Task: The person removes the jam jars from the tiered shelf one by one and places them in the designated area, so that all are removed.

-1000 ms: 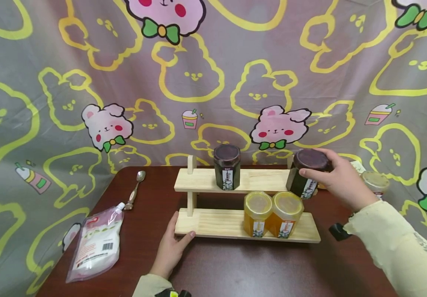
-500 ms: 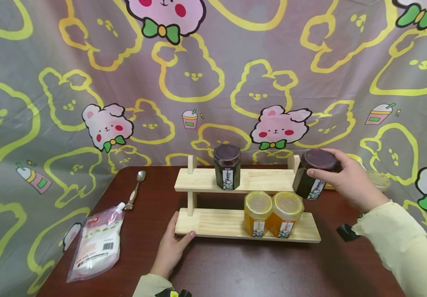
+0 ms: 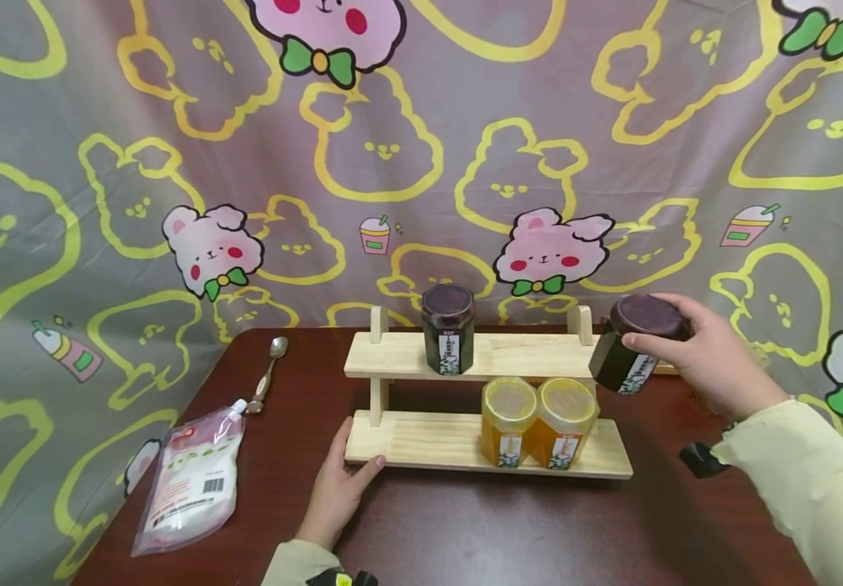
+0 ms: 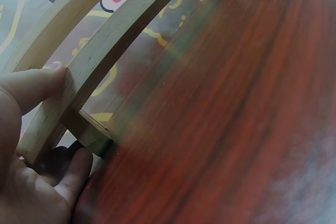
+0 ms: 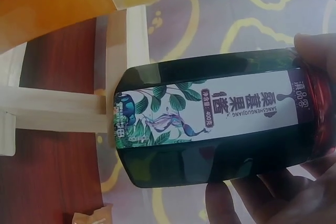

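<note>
Gripping a dark jar (image 3: 622,358) near its lid, the right hand (image 3: 718,362) appears in the head view between two and three o'clock from the middle of the wooden rack (image 3: 379,400). The jar leans, base toward seven o'clock, beside the upper shelf (image 3: 527,354); I cannot tell whether they touch. At eight o'clock the left hand (image 3: 341,484) holds the corner of the lower shelf (image 3: 432,439). A second dark jar (image 3: 448,334) stands above, toward eleven o'clock; two amber jars (image 3: 511,423) stand side by side below, near four o'clock. On the desk (image 3: 480,525), a spoon (image 3: 266,376) lies around nine o'clock and a white pouch (image 3: 194,484) slightly below it.

In the left wrist view, thumb and fingers close on the wood at eight to nine o'clock.

In the right wrist view, the fingers wrap the jar at three to five o'clock, its leafy label (image 5: 210,108) showing; amber glass fills the ten o'clock corner.
</note>
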The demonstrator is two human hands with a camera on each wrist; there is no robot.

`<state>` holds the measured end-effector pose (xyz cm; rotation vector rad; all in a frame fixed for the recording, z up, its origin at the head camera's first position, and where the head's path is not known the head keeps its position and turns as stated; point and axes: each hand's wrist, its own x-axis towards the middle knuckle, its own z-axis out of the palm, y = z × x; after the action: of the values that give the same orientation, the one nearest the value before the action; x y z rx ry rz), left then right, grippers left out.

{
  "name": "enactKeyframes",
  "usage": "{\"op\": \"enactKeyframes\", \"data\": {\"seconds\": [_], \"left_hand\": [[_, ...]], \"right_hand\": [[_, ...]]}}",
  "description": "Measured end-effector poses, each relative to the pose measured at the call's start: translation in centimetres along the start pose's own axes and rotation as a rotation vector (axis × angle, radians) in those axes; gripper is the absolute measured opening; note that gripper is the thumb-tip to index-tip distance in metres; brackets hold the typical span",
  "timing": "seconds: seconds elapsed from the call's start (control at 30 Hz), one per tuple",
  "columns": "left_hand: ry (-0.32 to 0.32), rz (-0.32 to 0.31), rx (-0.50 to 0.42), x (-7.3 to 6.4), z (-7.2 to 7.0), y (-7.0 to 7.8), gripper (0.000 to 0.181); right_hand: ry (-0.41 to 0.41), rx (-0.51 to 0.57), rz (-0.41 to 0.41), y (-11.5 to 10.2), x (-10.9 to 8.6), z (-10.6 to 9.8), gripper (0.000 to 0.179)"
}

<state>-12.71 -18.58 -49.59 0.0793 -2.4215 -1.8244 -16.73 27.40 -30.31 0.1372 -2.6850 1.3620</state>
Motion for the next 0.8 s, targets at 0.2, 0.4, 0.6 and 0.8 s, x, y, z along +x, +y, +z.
{"op": "enactKeyframes", "data": {"seconds": [0.2, 0.4, 0.6, 0.8], "left_hand": [[0.003, -0.013, -0.001, -0.1, 0.0, 0.2, 0.091], [0.001, -0.012, -0.01, 0.0, 0.0, 0.1, 0.09], [-0.004, -0.013, -0.022, 0.1, 0.0, 0.1, 0.091], [-0.003, -0.006, -0.018, 0.1, 0.0, 0.0, 0.091]], "right_hand": [[0.014, -0.068, 0.012, 0.0, -0.3, -0.5, 0.073], [0.018, -0.111, 0.023, 0.3, -0.5, -0.9, 0.076], [0.022, -0.19, 0.021, 0.7, -0.8, -1.9, 0.075], [0.039, -0.199, 0.023, 1.2, -1.1, -2.4, 0.075]]}}
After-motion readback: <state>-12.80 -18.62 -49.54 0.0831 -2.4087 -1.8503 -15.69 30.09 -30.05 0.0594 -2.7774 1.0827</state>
